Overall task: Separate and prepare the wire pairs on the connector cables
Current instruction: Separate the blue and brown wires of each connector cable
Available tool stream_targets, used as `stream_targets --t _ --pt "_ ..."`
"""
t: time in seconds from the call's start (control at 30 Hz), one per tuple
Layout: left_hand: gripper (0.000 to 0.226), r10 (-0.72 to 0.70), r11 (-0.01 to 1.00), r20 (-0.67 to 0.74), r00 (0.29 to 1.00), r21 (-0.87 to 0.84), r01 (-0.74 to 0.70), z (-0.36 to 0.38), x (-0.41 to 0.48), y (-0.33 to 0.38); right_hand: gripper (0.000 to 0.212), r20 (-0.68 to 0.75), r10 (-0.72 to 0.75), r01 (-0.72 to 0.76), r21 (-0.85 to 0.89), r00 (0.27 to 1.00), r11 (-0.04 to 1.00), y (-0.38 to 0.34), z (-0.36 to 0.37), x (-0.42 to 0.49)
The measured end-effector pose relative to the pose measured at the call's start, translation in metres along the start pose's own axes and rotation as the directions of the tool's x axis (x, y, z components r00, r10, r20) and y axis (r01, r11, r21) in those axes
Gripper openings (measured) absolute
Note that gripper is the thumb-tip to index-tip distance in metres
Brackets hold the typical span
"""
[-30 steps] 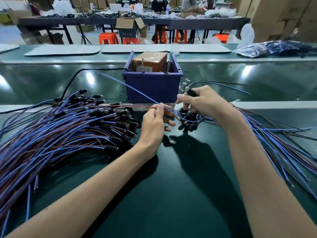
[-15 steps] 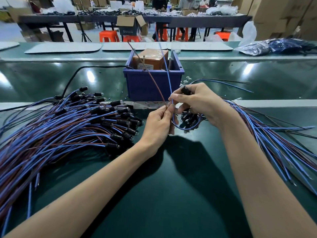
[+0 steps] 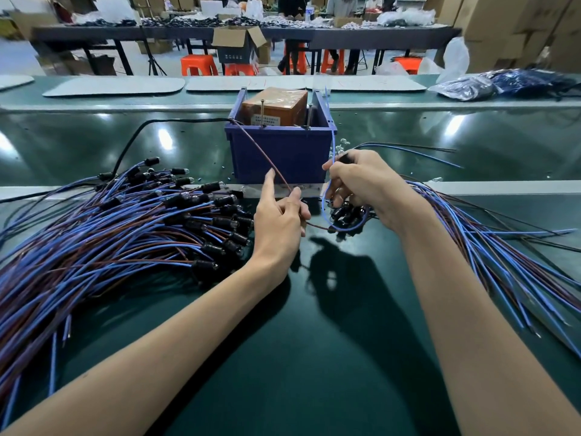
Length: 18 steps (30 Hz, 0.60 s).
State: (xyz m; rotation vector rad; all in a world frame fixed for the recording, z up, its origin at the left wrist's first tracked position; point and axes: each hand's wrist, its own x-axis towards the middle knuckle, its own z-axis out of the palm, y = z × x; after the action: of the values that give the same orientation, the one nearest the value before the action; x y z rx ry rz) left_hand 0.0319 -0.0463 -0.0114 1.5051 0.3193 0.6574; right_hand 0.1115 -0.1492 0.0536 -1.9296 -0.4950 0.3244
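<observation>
Dark green glossy bench surface [image 3: 314, 357] under a head view, with a large fan of blue and brown connector cables [image 3: 110, 234] spread toward its left edge and a second sheaf [image 3: 503, 247] trailing off the right edge. Left hand [image 3: 278, 221] pinching a thin brown wire [image 3: 261, 155], forefinger raised; right hand [image 3: 367, 187] closed on a clutch of black connectors [image 3: 345, 214] and a looped blue wire [image 3: 327, 196] near mid-surface. Light, limp, springy, likely tangle-prone; best taken close to the connector body, with the blue bin [image 3: 279, 155] crowding just behind.

Brown wire [image 3: 261, 152] and blue wire [image 3: 332, 143] (spread apart)
</observation>
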Motion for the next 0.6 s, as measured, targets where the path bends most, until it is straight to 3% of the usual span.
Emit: stream_targets --t 0.27,0.5,0.6 --pt "0.042 0.009 0.999 -0.111 0.994 -0.031 -0.012 0.0021 0.003 -0.0004 0.013 -0.046 0.054 -0.053 0.021 0.997 0.998 0.0048 0.0013 0.0052" --pt "0.048 -0.033 0.999 -0.072 0.997 -0.026 0.031 0.0021 0.0037 -0.0012 0.016 -0.035 0.15 -0.148 0.033 0.988 0.988 0.0049 -0.0004 0.0052" --pt "0.048 -0.035 0.999 -0.062 0.997 -0.005 0.035 0.0009 0.0025 -0.0006 0.027 -0.026 0.114 -0.112 0.059 0.993 0.992 0.0044 0.0022 0.004"
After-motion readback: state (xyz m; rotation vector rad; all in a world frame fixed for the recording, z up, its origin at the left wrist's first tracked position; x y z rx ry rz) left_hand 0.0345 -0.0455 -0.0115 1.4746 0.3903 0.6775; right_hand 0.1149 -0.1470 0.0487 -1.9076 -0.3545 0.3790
